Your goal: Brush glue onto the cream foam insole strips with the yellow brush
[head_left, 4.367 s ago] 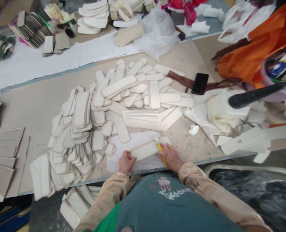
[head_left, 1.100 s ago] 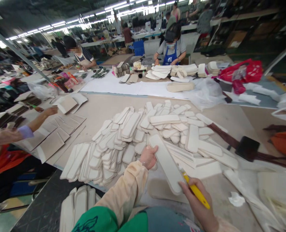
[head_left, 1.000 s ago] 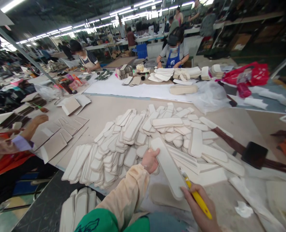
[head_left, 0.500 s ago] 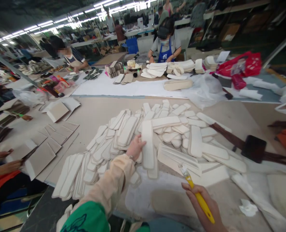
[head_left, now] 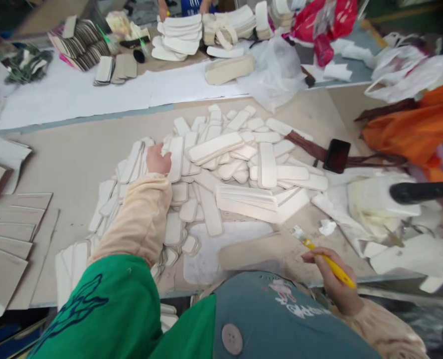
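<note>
My left hand [head_left: 159, 159] is at the left side of a spread-out heap of flat off-white pads with rounded ends. Its thumb and fingers close on the left edge of one white pad [head_left: 176, 158]; some fingertips are hidden. Nearer to me, my right hand [head_left: 335, 276] grips a paintbrush [head_left: 331, 266] by its yellow handle, bristles pointing up and left, whitish at the tip. Left of the brush, a beige rounded piece [head_left: 249, 249] lies on a whitish stained sheet [head_left: 202, 259]. A folded stack of white strips [head_left: 245, 202] rests at the heap's front.
A phone [head_left: 337, 155] lies on a brown strap right of the heap. Beyond is an orange bag [head_left: 423, 129]. A crumpled white scrap [head_left: 327, 227] and scissors [head_left: 395, 237] lie at right. Beige panels [head_left: 4, 264] spread at left. A co-worker's hands show across the table.
My left hand has gone left across the heap, a white pad seemingly moving with it. The view has tilted down. My right hand still holds the brush, low at the right.
</note>
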Motion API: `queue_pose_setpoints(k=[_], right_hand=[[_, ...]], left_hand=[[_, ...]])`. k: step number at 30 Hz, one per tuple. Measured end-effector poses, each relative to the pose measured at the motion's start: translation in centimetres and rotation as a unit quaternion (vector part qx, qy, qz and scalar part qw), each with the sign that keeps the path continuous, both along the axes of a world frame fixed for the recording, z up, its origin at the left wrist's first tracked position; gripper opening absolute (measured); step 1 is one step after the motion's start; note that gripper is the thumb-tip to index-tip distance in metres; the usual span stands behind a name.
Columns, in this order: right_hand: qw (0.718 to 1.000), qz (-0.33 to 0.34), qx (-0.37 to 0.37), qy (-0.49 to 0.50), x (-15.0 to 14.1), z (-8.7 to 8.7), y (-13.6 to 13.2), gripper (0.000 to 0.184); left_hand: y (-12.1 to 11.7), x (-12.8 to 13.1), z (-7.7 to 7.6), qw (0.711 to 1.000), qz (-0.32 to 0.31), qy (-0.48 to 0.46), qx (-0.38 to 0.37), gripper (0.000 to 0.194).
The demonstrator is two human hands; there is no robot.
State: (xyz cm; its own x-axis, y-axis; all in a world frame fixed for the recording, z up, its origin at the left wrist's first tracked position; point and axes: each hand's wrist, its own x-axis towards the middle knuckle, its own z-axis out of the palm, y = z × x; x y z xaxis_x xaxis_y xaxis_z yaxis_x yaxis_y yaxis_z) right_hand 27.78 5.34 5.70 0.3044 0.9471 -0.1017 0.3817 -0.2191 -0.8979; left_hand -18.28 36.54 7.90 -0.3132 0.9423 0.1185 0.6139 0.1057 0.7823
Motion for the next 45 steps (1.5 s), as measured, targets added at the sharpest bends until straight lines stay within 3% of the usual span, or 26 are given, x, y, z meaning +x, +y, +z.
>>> queue_pose_setpoints(k=[3, 5, 8, 10, 13, 17, 23, 28, 34, 40, 45], right_hand=[[0.997, -0.013, -0.036, 0.071, 0.7, -1.0, -0.9, 0.031], [0.988, -0.028, -0.047, 0.146, 0.8, -1.5, -1.0, 0.030], [0.972, -0.023, -0.029, 0.232, 0.8, -1.6, -0.7, 0.028], [0.967, -0.004, -0.004, 0.255, 1.0, -1.4, -0.4, 0.031], [0.961, 0.022, 0.029, 0.273, 1.8, -1.1, -0.1, 0.035], [0.977, 0.044, 0.007, 0.207, 3.1, -0.8, -0.3, 0.028], [0.990, 0.104, -0.085, 0.050, 2.6, -1.9, -1.0, 0.027], [0.960, 0.264, -0.084, 0.041, -1.1, -3.5, -0.3, 0.024], [0.926, 0.368, -0.046, 0.068, -6.4, -4.2, 1.3, 0.024], [0.912, 0.403, -0.028, 0.066, -9.4, -5.4, 1.5, 0.021], [0.927, 0.369, -0.037, 0.045, -9.4, -6.1, 1.3, 0.022]], left_hand=[[-7.1, 3.8, -1.6, 0.997, -0.065, 0.035, 0.030, 0.033], [-13.5, 7.0, -3.7, 0.980, -0.179, 0.071, 0.044, 0.032], [-22.9, 11.1, -7.5, 0.957, -0.279, 0.073, 0.010, 0.034], [-27.8, 12.9, -9.7, 0.951, -0.299, 0.076, -0.030, 0.043], [-32.0, 14.3, -11.8, 0.949, -0.292, 0.093, -0.072, 0.074], [-33.5, 14.8, -12.8, 0.949, -0.279, 0.100, -0.106, 0.097], [-33.7, 14.9, -13.3, 0.956, -0.254, 0.080, -0.121, 0.094], [-33.6, 14.5, -13.8, 0.965, -0.238, 0.044, -0.102, 0.095], [-33.7, 14.3, -14.1, 0.964, -0.247, 0.040, -0.090, 0.088], [-33.8, 14.5, -14.2, 0.965, -0.243, 0.061, -0.081, 0.083], [-33.6, 14.8, -13.8, 0.962, -0.250, 0.079, -0.075, 0.076]])
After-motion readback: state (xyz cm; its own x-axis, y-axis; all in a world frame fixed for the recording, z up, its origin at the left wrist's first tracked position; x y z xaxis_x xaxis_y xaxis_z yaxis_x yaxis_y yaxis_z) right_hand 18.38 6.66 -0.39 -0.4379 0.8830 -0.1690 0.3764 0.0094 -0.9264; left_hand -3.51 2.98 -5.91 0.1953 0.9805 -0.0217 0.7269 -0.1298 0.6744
